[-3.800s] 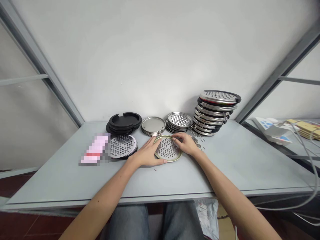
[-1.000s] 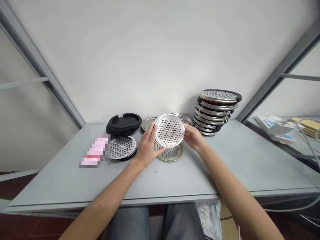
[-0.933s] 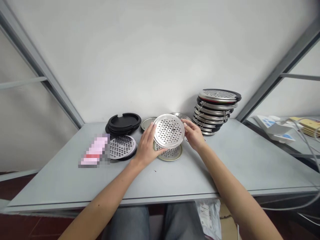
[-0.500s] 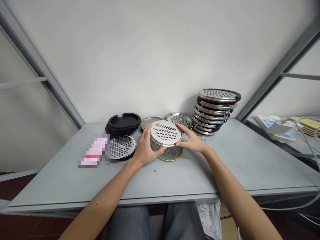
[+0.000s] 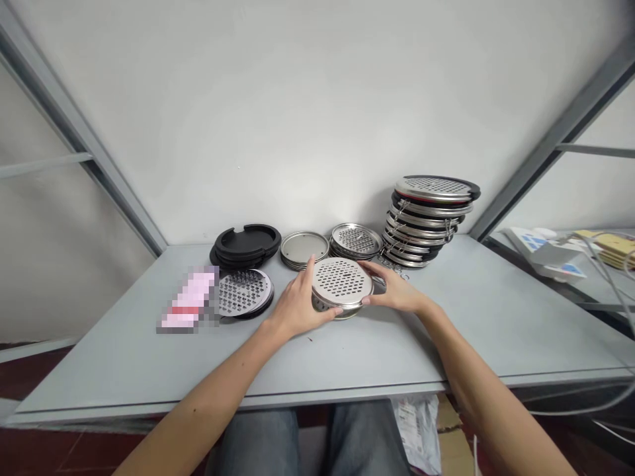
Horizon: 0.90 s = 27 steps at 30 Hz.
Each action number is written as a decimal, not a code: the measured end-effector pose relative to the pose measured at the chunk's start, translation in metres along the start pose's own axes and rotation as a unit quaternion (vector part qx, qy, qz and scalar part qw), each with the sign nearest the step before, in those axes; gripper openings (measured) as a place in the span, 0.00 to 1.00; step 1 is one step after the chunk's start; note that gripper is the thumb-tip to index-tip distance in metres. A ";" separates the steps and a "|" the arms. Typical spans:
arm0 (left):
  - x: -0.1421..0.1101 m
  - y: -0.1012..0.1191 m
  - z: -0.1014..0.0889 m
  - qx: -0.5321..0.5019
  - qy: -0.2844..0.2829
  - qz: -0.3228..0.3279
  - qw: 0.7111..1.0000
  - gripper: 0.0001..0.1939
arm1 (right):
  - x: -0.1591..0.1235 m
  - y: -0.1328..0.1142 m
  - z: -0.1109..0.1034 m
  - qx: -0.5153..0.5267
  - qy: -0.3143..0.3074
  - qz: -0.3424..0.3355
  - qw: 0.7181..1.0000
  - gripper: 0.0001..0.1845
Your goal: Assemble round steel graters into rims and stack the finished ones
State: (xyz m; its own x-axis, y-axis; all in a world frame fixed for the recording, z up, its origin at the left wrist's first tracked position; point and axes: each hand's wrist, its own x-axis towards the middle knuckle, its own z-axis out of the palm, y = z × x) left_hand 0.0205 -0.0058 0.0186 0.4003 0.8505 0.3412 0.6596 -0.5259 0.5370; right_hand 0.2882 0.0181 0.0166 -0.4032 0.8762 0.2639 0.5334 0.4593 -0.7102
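A round, silvery grater plate with rows of slots is held nearly level between my two hands. My left hand grips its left edge, thumb along the front rim. On the right edge, my right hand has its fingers behind and its thumb at the front. Just below the held plate, another round grater piece with a yellowish rim lies on the table, mostly covered. Whether the two touch, I cannot tell. Behind them sit a stack of plain metal discs and a stack of grater plates.
Notched black round trays are stacked at back left, with loose grater discs in front. A tall stack of assembled graters stands at back right, small metal clips beside it. A blurred pink item lies left.
Earlier, both hands were on the yellowish-rimmed piece on the table. Then they held the grater plate up, tilted toward me. Now it is level, lower and farther right, over that piece.
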 end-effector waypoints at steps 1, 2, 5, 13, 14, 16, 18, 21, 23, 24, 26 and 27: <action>0.000 0.000 0.000 0.005 -0.008 -0.003 1.000 0.60 | 0.000 0.001 0.000 0.002 -0.003 0.002 1.000 0.47; 0.000 0.000 -0.001 0.010 -0.015 -0.006 1.000 0.60 | 0.000 0.002 0.001 0.001 -0.003 0.004 1.000 0.47; 0.001 0.000 -0.004 0.024 -0.040 -0.011 0.999 0.61 | 0.001 0.006 0.003 -0.010 -0.004 0.005 1.000 0.47; 0.004 -0.002 -0.018 0.098 -0.066 0.014 0.993 0.60 | 0.002 0.006 0.012 -0.059 -0.006 -0.019 0.998 0.48; 0.004 -0.002 -0.020 0.109 -0.069 0.016 0.991 0.60 | 0.002 0.005 0.013 -0.070 -0.010 -0.012 0.997 0.48; 0.004 -0.002 -0.021 0.125 -0.077 0.019 0.989 0.60 | 0.002 0.004 0.014 -0.084 -0.018 -0.003 0.996 0.50; 0.003 -0.002 -0.021 0.134 -0.086 0.020 0.987 0.59 | 0.002 0.004 0.014 -0.087 -0.026 -0.008 0.996 0.50; 0.002 -0.003 -0.020 0.137 -0.102 0.015 0.985 0.59 | 0.002 0.004 0.014 -0.092 -0.026 -0.011 0.995 0.51; 0.002 -0.004 -0.021 0.132 -0.108 0.012 0.985 0.58 | 0.002 0.004 0.015 -0.097 -0.023 -0.006 0.995 0.51; 0.002 -0.005 -0.021 0.129 -0.110 0.011 0.986 0.58 | 0.002 0.004 0.015 -0.098 -0.023 -0.005 0.995 0.51; 0.002 -0.007 -0.022 0.123 -0.116 0.012 0.986 0.57 | 0.002 0.003 0.016 -0.098 -0.022 -0.001 0.995 0.52; 0.002 -0.008 -0.022 0.120 -0.120 0.013 0.985 0.57 | 0.002 0.003 0.016 -0.098 -0.022 0.002 0.995 0.52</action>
State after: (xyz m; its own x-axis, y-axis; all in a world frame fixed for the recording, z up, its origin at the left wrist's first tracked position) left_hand 0.0018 -0.0002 0.0325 0.5393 0.8295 0.1455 0.7666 -0.5551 0.3229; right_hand 0.2771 0.0191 0.0048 -0.4305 0.8732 0.2284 0.6688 0.4785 -0.5690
